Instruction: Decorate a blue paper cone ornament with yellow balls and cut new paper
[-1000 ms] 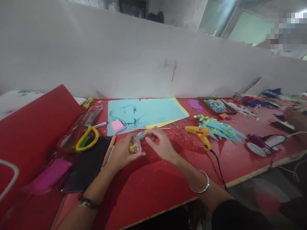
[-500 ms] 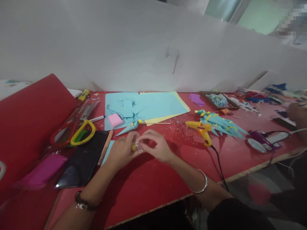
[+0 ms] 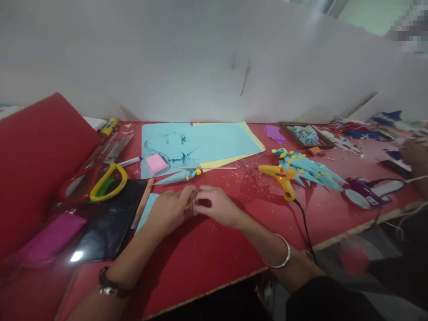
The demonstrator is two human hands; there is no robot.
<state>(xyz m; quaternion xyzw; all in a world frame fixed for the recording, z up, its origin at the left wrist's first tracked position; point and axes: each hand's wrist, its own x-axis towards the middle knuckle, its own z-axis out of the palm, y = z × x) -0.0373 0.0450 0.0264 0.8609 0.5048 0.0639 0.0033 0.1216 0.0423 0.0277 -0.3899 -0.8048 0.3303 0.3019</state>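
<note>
My left hand (image 3: 170, 208) is closed around a small clear plastic piece (image 3: 194, 204) with something yellow in it. The fingers of my right hand (image 3: 218, 206) pinch the same plastic from the right side. Its exact kind is mostly hidden by the fingers. Just beyond my hands lies a blue paper cone figure (image 3: 177, 177) with a yellow ball at its tip. A thin wooden stick (image 3: 220, 168) lies behind it. Farther right, a yellow hot glue gun (image 3: 284, 178) rests on its side, its small light glowing orange.
Blue paper sheets (image 3: 220, 142) and a pink block (image 3: 155, 164) lie at the back. Scissors with a yellow handle (image 3: 123, 183) sit on a dark tablet-like slab (image 3: 103, 236) at left. More blue figures (image 3: 307, 171), a tray (image 3: 306, 145) and another person's hand (image 3: 414, 154) are at right.
My fingers have shifted on the clear plastic, and less of the yellow inside shows. The view has turned slightly. Both hands stay together over the table.
</note>
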